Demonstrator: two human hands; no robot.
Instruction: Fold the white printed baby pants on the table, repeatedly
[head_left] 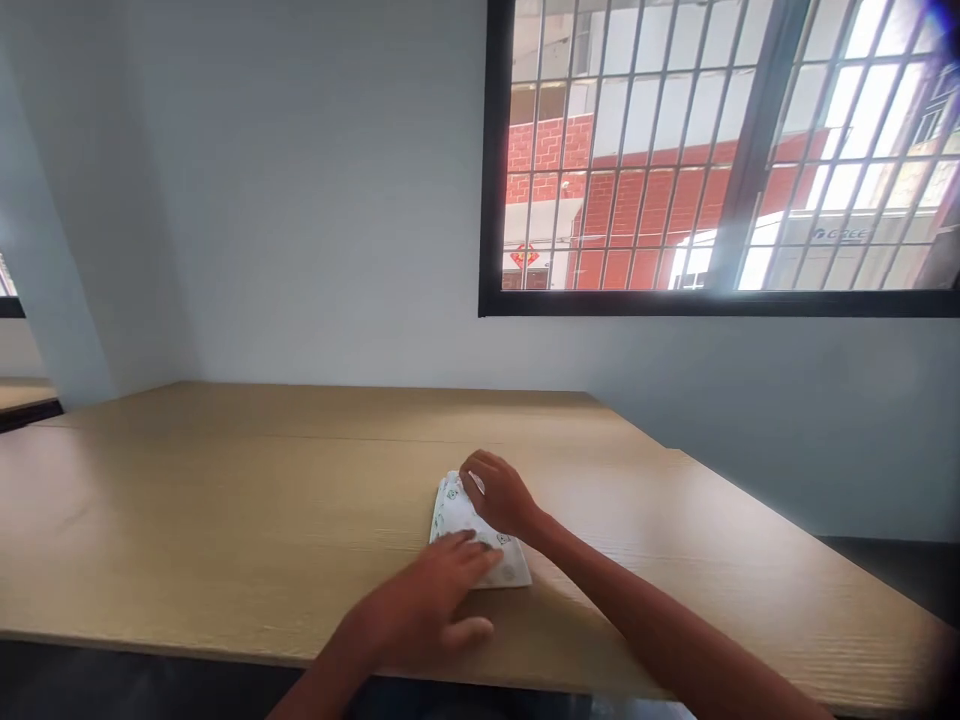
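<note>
A folded white piece with small green and dark printed figures (457, 515) lies flat on the wooden table (247, 520), close to its front edge. Whether it is cloth or paper I cannot tell. My left hand (435, 595) is over its lower left part, fingers stretched out and thumb apart, slightly blurred. At the far end of the piece my right hand (501, 495) has its fingers curled down, thumb and fingertips closed at its top edge. Both hands cover part of the print.
The tabletop has a seam across it and ends at a pale wall (322, 200). A barred window (645, 150) with a dark frame is above the table at the right. Part of another table (26, 392) shows at the far left, beyond a wall corner.
</note>
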